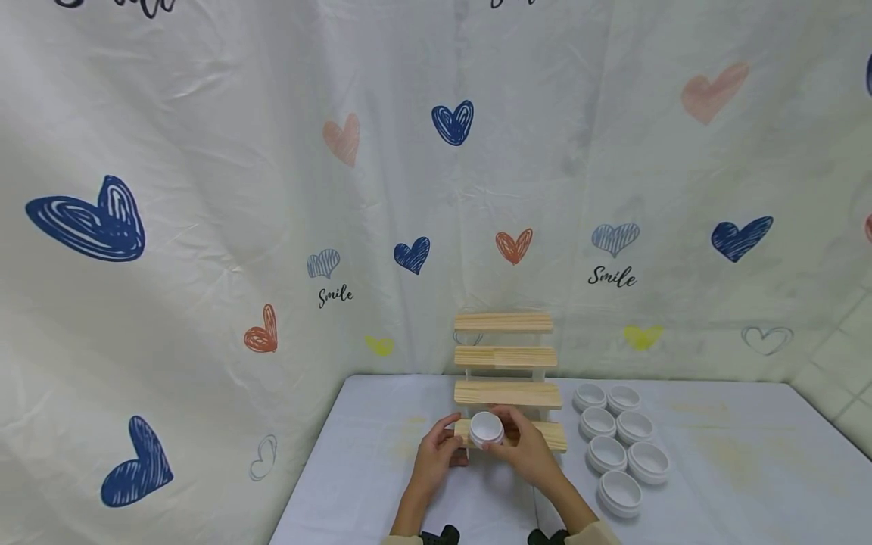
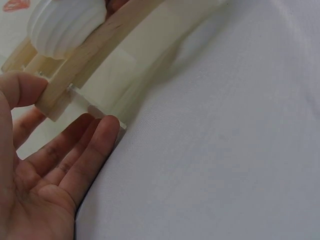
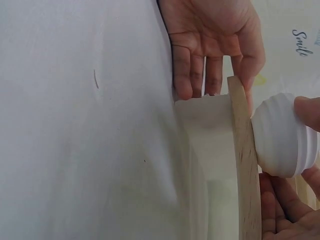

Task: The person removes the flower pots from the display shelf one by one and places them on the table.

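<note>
A small wooden display rack with several tiered slats (image 1: 511,393) stands at the back of the table. Its lowest slat (image 2: 95,55) has my left hand (image 1: 434,453) at its left end, thumb along the top edge and the other fingers lower, beside the pale support. My right hand (image 1: 530,454) holds a round white jar (image 1: 487,428) between thumb and fingers. In the right wrist view the ribbed jar (image 3: 280,137) sits upright against the slat's top surface, near its left end. The upper slats carry nothing.
Several similar white jars (image 1: 621,492) stand in two rough columns on the white-covered table (image 1: 736,477), right of the rack. Behind it hangs a pale curtain (image 1: 381,197) printed with hearts and "Smile". White tiles (image 1: 845,378) show at the far right.
</note>
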The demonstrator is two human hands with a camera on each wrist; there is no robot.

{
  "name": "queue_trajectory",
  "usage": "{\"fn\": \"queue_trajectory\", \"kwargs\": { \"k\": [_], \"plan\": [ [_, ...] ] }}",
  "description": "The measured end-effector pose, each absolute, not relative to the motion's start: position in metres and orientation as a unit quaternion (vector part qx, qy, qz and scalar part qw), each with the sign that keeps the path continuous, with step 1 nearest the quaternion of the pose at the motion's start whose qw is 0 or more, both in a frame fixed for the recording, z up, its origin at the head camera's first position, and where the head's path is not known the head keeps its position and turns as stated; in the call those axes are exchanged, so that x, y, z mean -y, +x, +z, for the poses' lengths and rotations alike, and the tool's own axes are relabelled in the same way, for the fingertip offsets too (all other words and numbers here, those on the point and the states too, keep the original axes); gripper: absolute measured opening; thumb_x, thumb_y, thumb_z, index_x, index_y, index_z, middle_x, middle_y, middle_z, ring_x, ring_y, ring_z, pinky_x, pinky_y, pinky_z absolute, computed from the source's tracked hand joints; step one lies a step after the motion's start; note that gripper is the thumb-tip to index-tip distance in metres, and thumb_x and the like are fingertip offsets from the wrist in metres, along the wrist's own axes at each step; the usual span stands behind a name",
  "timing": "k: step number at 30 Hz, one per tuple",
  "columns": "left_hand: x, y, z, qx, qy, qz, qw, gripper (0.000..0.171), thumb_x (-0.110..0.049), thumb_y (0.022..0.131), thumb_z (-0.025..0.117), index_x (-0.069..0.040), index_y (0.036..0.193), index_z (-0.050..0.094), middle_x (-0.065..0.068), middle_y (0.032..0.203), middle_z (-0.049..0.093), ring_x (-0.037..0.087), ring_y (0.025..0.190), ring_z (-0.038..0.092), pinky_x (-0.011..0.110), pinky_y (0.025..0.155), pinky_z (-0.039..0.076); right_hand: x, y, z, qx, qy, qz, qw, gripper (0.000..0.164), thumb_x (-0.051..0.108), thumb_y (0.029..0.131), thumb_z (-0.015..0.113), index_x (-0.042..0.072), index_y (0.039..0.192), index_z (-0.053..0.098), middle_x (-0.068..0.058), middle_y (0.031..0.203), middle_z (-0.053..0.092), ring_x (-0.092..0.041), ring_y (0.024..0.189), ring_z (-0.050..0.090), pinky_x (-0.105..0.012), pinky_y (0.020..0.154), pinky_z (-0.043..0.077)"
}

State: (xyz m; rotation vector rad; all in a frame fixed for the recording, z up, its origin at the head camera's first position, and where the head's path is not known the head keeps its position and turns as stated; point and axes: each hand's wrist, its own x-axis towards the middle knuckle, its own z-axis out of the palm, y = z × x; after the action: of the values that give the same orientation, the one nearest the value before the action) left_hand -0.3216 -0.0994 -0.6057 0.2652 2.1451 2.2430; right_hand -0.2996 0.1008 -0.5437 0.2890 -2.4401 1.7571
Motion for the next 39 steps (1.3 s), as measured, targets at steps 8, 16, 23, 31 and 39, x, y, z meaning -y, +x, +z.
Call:
{"fn": "queue_trajectory", "kwargs": {
  "k": [8,16,23,31,39],
  "plan": [
    [0.099,-0.322,-0.608,-0.689,0.088,0.719,0.015,0.047,-0.011,0.1,0.06,-0.012,0.146,0.054,0.007,0.108,0.068,0.026,0.098,0.07,0.039,0.075,0.066,-0.104,-0.296,-0.547,0.806,0.094,0.581,0.067,0.058,0.01,0.075,0.09,0.01,0.127,0.064,-0.008,0.12,0.068,-0.018,0.11,0.063,-0.032,0.092,0.058],
    [0.098,-0.321,-0.607,-0.689,0.087,0.719,0.016,0.047,-0.011,0.1,0.061,-0.011,0.147,0.054,0.007,0.109,0.068,0.022,0.093,0.069,0.038,0.074,0.066,-0.108,-0.292,-0.548,0.813,0.086,0.572,0.068,0.059,0.014,0.075,0.091,0.01,0.128,0.064,-0.007,0.12,0.069,-0.019,0.111,0.064,-0.027,0.092,0.057],
    [0.097,-0.321,-0.607,-0.687,0.086,0.722,0.015,0.047,-0.011,0.099,0.061,-0.011,0.146,0.054,0.009,0.109,0.069,0.023,0.092,0.07,0.039,0.074,0.066,-0.111,-0.29,-0.551,0.818,0.076,0.567,0.066,0.062,0.016,0.075,0.091,0.01,0.13,0.063,-0.006,0.12,0.068,-0.017,0.111,0.063,-0.026,0.092,0.057],
    [0.098,-0.322,-0.61,-0.692,0.085,0.716,0.014,0.047,-0.011,0.099,0.061,-0.011,0.146,0.054,0.012,0.111,0.069,0.017,0.091,0.071,0.035,0.073,0.066,-0.114,-0.281,-0.546,0.808,0.078,0.582,0.049,0.06,0.013,0.074,0.091,0.007,0.127,0.064,-0.007,0.118,0.069,-0.018,0.107,0.063,-0.038,0.094,0.058],
    [0.099,-0.324,-0.612,-0.699,0.079,0.711,0.011,0.047,-0.012,0.1,0.06,-0.012,0.147,0.054,0.009,0.11,0.069,0.02,0.095,0.071,0.035,0.073,0.066,-0.117,-0.272,-0.539,0.804,0.079,0.589,0.025,0.06,0.013,0.075,0.09,0.008,0.128,0.063,-0.008,0.118,0.069,-0.018,0.107,0.063,-0.032,0.09,0.057]
  ]
}}
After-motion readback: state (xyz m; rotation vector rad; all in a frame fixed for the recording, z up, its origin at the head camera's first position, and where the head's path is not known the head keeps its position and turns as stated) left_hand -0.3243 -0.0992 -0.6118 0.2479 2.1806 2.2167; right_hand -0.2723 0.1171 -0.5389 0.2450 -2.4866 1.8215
